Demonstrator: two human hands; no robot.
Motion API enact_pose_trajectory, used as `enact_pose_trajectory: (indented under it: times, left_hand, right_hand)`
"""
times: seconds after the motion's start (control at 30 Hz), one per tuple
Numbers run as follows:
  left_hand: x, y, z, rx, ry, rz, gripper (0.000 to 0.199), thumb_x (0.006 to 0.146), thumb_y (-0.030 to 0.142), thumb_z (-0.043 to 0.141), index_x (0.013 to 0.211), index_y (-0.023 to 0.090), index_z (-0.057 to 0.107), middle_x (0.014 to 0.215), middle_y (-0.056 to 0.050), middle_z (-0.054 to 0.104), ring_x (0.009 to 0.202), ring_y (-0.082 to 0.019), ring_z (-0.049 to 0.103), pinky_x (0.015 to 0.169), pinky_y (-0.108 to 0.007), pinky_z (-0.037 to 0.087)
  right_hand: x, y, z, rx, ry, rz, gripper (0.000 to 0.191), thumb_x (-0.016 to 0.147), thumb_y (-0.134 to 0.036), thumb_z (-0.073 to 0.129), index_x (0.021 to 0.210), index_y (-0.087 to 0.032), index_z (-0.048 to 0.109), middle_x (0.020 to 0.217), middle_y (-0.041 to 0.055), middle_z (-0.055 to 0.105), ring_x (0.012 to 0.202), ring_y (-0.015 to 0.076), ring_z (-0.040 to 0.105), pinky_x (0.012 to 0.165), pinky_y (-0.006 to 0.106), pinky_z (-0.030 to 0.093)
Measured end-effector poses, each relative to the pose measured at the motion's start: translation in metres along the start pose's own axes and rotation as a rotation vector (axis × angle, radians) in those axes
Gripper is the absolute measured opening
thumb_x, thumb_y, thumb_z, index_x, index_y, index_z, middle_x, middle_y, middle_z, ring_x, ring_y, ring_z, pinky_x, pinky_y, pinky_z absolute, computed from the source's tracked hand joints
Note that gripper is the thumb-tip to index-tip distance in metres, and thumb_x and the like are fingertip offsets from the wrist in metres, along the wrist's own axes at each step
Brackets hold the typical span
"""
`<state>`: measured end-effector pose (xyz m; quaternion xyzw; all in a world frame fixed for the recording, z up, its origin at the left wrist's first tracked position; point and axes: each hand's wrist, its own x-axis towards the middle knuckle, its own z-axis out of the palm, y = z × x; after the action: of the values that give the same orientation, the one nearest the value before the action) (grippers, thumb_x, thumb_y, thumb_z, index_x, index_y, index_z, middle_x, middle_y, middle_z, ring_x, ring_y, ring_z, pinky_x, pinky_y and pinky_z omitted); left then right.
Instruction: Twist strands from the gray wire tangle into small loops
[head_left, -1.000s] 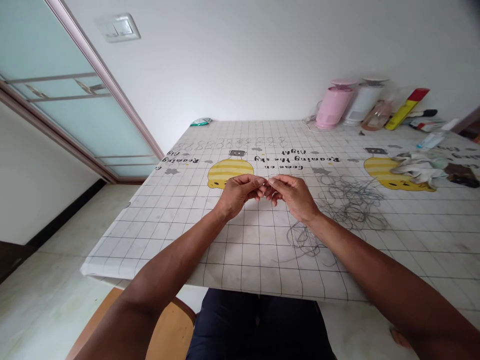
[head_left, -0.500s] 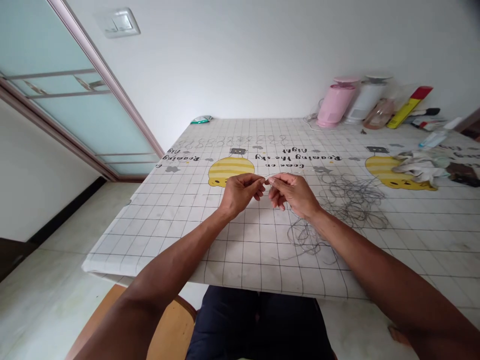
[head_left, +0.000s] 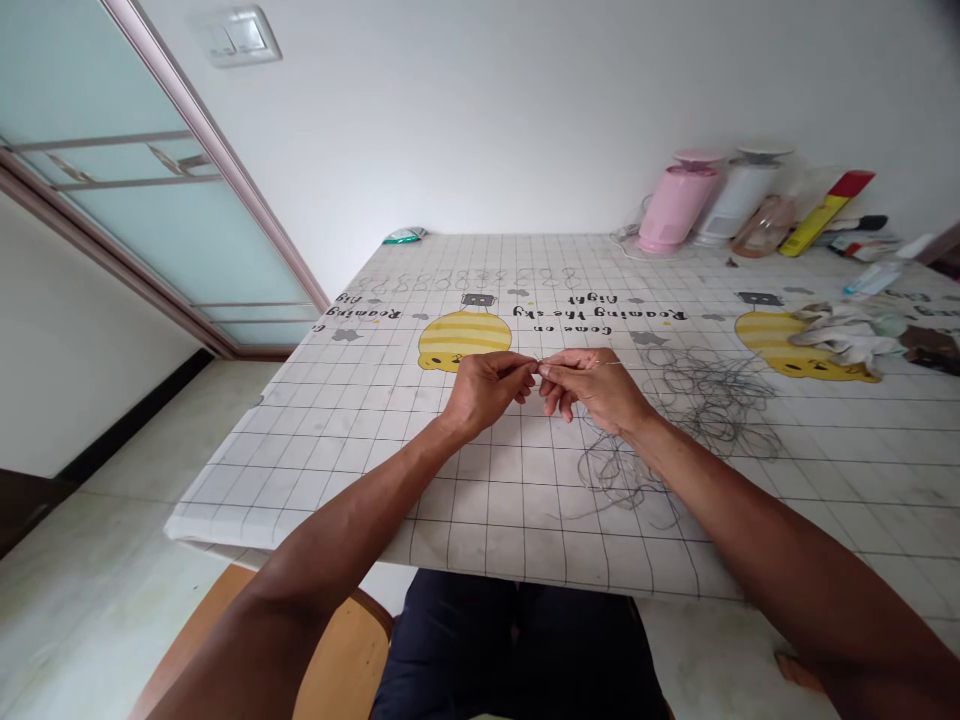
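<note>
Fingertips meet over the middle of the table, where my left hand point(head_left: 487, 388) pinches one part of a thin wire point(head_left: 611, 363). My right hand point(head_left: 592, 388) is closed on the same wire just beside it, and a pale length of it lies across the back of that hand. The exact shape of the wire between the fingertips is too small to tell. A loose tangle of thin grey wire point(head_left: 705, 400) rests on the cloth by my right wrist. Behind the hands lies a row of small looped wire pieces point(head_left: 484, 280).
The checked tablecloth point(head_left: 300, 440) covers the table. At the back right stand a pink device point(head_left: 679, 205), a white device point(head_left: 735, 200), a bottle point(head_left: 763, 228) and a yellow-red box point(head_left: 825, 215). Crumpled gloves point(head_left: 847, 335) lie at the right, a green packet point(head_left: 405, 236) at the back left.
My fingertips have come closer together. The pale wire end that stretched over the table behind my right hand now crosses the back of that hand.
</note>
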<state>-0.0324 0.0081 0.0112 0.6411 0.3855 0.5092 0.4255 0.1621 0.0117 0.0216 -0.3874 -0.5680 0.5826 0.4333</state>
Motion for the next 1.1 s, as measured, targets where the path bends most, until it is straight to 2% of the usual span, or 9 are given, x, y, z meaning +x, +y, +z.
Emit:
enact_pose_trajectory:
  times: [0.3, 0.53, 0.67, 0.8, 0.9, 1.0, 1.1]
  left_hand:
    - [0.004, 0.005, -0.002, -0.020, 0.066, -0.023, 0.023, 0.092, 0.037, 0.077, 0.085, 0.015, 0.081, 0.075, -0.006, 0.074, 0.063, -0.013, 0.066, 0.058, -0.026, 0.058]
    - [0.004, 0.005, -0.003, 0.011, 0.068, -0.025, 0.022, 0.092, 0.036, 0.076, 0.085, 0.016, 0.080, 0.075, -0.006, 0.073, 0.063, -0.013, 0.065, 0.054, -0.025, 0.057]
    - [0.005, 0.002, -0.003, 0.004, 0.055, -0.029, 0.022, 0.093, 0.036, 0.075, 0.088, 0.016, 0.080, 0.076, -0.006, 0.073, 0.062, -0.013, 0.065, 0.052, -0.025, 0.057]
    - [0.005, 0.001, -0.005, 0.016, 0.045, -0.030, 0.022, 0.093, 0.037, 0.075, 0.087, 0.016, 0.079, 0.076, -0.006, 0.073, 0.061, -0.013, 0.065, 0.052, -0.024, 0.056]
    - [0.006, 0.003, -0.009, 0.031, 0.012, -0.028, 0.023, 0.093, 0.038, 0.074, 0.088, 0.016, 0.078, 0.075, -0.005, 0.072, 0.061, -0.013, 0.065, 0.053, -0.024, 0.056]
    - [0.006, 0.008, -0.016, 0.053, -0.058, -0.028, 0.023, 0.094, 0.038, 0.074, 0.087, 0.016, 0.078, 0.076, -0.005, 0.072, 0.060, -0.012, 0.064, 0.055, -0.024, 0.056]
    - [0.007, 0.013, -0.022, 0.049, -0.173, -0.029, 0.024, 0.095, 0.039, 0.074, 0.086, 0.017, 0.078, 0.078, -0.006, 0.072, 0.062, -0.012, 0.065, 0.057, -0.025, 0.057]
  right_hand:
    - [0.002, -0.001, -0.014, -0.086, -0.040, -0.091, 0.038, 0.088, -0.051, 0.086, 0.104, -0.016, 0.080, 0.087, 0.0097, 0.077, 0.066, 0.0205, 0.075, 0.041, 0.024, 0.052]
    - [0.001, -0.004, -0.013, -0.069, 0.109, -0.268, 0.034, 0.091, -0.052, 0.082, 0.103, -0.020, 0.079, 0.085, 0.0074, 0.077, 0.066, 0.0191, 0.073, 0.044, 0.026, 0.053]
    - [0.001, -0.002, -0.011, -0.078, 0.135, -0.297, 0.033, 0.092, -0.051, 0.081, 0.101, -0.019, 0.080, 0.091, 0.0101, 0.080, 0.076, 0.0228, 0.078, 0.050, 0.028, 0.059]
    - [0.002, -0.001, -0.009, -0.076, 0.091, -0.285, 0.034, 0.092, -0.048, 0.083, 0.108, -0.019, 0.081, 0.097, 0.0107, 0.081, 0.082, 0.0239, 0.079, 0.057, 0.031, 0.063]
    - [0.002, -0.002, -0.010, -0.127, 0.083, -0.298, 0.030, 0.091, -0.046, 0.083, 0.102, -0.018, 0.083, 0.093, 0.0098, 0.081, 0.077, 0.0216, 0.077, 0.057, 0.030, 0.061]
    - [0.001, -0.007, -0.018, -0.201, 0.042, -0.316, 0.028, 0.093, -0.046, 0.081, 0.100, -0.019, 0.086, 0.089, 0.0091, 0.081, 0.072, 0.0198, 0.076, 0.055, 0.030, 0.059]
    - [-0.002, -0.014, -0.030, -0.257, -0.088, -0.284, 0.029, 0.092, -0.046, 0.082, 0.103, -0.020, 0.087, 0.089, 0.0092, 0.082, 0.073, 0.0216, 0.077, 0.056, 0.032, 0.061]
